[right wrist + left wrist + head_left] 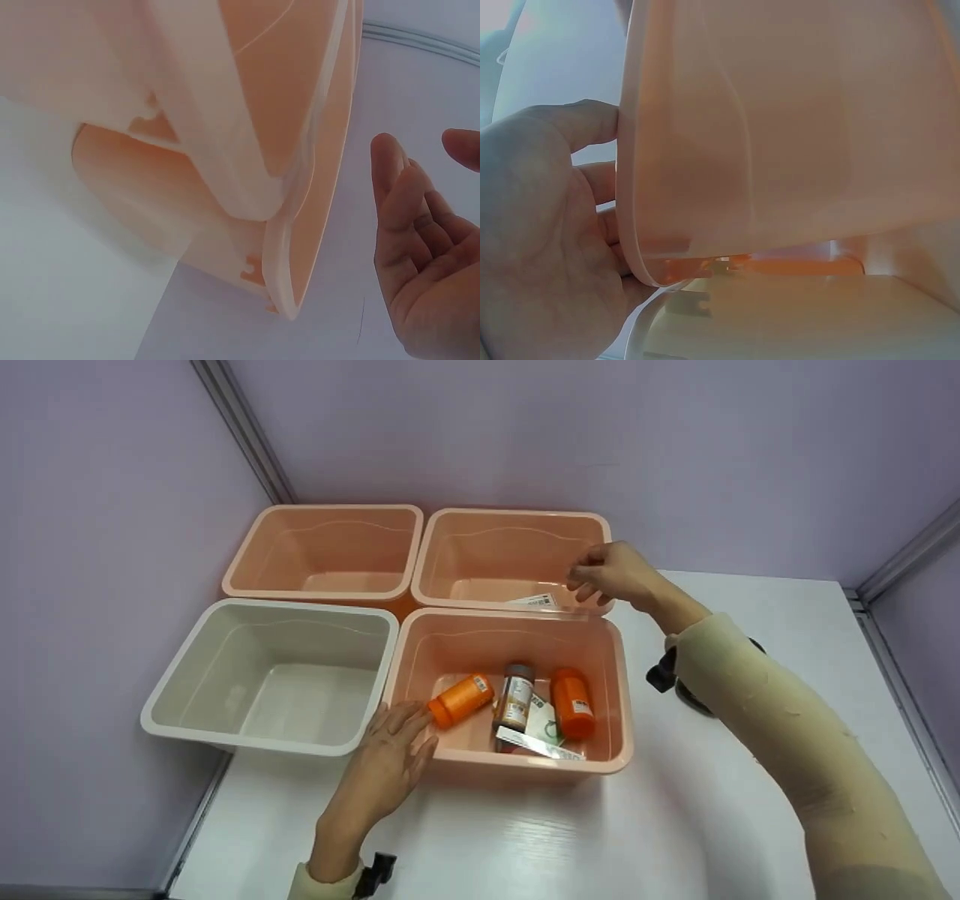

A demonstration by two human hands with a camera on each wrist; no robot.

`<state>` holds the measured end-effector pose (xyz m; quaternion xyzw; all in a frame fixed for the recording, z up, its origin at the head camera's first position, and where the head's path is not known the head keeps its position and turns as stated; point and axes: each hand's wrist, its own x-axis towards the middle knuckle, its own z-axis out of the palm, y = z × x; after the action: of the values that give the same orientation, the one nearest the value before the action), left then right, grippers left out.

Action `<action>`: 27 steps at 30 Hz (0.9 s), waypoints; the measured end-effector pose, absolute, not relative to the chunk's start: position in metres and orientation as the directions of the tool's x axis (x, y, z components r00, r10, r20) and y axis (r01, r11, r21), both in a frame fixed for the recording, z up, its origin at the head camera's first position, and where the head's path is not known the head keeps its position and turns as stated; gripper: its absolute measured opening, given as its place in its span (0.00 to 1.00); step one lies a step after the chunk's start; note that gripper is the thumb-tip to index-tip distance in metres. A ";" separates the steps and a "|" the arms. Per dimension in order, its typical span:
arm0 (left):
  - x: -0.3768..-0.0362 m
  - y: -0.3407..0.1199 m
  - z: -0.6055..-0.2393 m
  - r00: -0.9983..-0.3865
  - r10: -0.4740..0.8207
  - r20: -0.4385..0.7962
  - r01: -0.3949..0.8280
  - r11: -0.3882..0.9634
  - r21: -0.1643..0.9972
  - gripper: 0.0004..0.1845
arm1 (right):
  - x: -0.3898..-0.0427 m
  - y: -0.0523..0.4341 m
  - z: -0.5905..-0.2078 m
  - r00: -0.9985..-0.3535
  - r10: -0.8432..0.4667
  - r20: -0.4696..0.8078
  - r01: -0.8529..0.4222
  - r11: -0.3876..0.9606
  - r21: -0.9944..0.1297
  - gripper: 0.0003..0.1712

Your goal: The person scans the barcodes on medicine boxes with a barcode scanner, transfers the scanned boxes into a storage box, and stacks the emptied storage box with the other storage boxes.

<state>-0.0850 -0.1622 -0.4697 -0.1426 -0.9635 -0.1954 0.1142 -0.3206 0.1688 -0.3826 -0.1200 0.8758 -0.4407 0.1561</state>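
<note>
Four plastic bins stand in a two-by-two block. The front right peach bin [619, 690] holds two orange bottles [460, 700] [572, 703], a brown bottle [515, 697] and flat packets [544, 735]. My left hand [390, 750] rests with straight fingers on that bin's front left corner; in the left wrist view the left hand [540, 225] touches the bin's rim [634, 187]. My right hand [600, 574] hovers over the near right corner of the back right peach bin [510, 521], fingers relaxed and holding nothing. A white packet [536, 601] lies in that bin just below it. The right wrist view shows the right hand's [427, 255] bare palm beside a peach bin wall [300, 112].
The back left peach bin [247, 555] and the front left cream bin [172, 682] hold nothing I can see. The bins sit on a white table [675, 825] in a corner of lilac walls. Bare tabletop lies to the right and in front.
</note>
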 end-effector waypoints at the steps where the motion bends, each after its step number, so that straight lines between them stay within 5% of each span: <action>1: -0.085 -0.162 -0.469 -0.937 0.227 0.266 0.313 0.885 0.346 0.21 | -0.319 0.168 -0.382 -0.920 -0.356 -0.165 -0.081 0.583 -0.809 0.17; 27: -0.086 -0.162 -0.469 -0.937 0.239 0.254 0.317 0.886 0.339 0.24 | -0.283 0.117 -0.372 -0.821 -0.535 -0.199 -0.141 0.528 -0.838 0.12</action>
<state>-0.0856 -0.1616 -0.4690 -0.1439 -0.9656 -0.1907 0.1030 -0.2833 0.1166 -0.3717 -0.2002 0.8451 -0.4429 0.2225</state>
